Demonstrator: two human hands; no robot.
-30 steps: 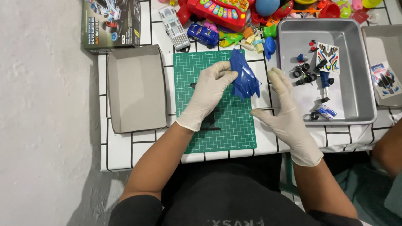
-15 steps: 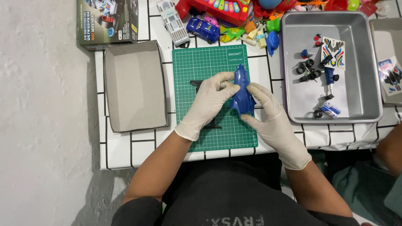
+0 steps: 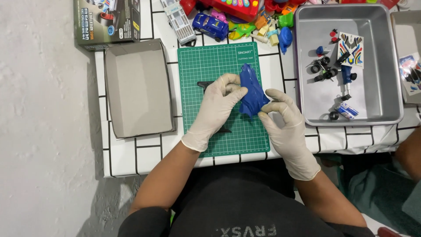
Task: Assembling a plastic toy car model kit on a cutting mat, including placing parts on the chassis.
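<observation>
Nearest the viewer, two gloved hands meet over a green cutting mat point(image 3: 206, 66) on a white gridded surface point(image 3: 131, 149). The left hand point(image 3: 215, 109) has its fingers closed on the left flank of a blue toy car body shell point(image 3: 252, 90). The right hand point(image 3: 283, 118) pinches the shell's near end between thumb and forefinger, the other fingers curled loosely apart. The shell sits above the right part of the mat, its long axis running near to far. It looks like thin moulded plastic: light, stiff, somewhat slick under gloves, with thin edges that could likely flex or snap, so the broad sides seem the safest grip. A black part point(image 3: 206, 84) lies on the mat, mostly hidden beneath the left hand.

Left of the mat is an open cardboard tray point(image 3: 138, 87); right of it, a grey metal bin point(image 3: 390, 66) holds wheels, small parts and a sticker sheet point(image 3: 349, 45). The surface's near edge lies just behind the wrists. Farthest away, a toy pile point(image 3: 237, 17) and a printed box point(image 3: 105, 19) crowd the far edge, leaving the mat as the main open room.
</observation>
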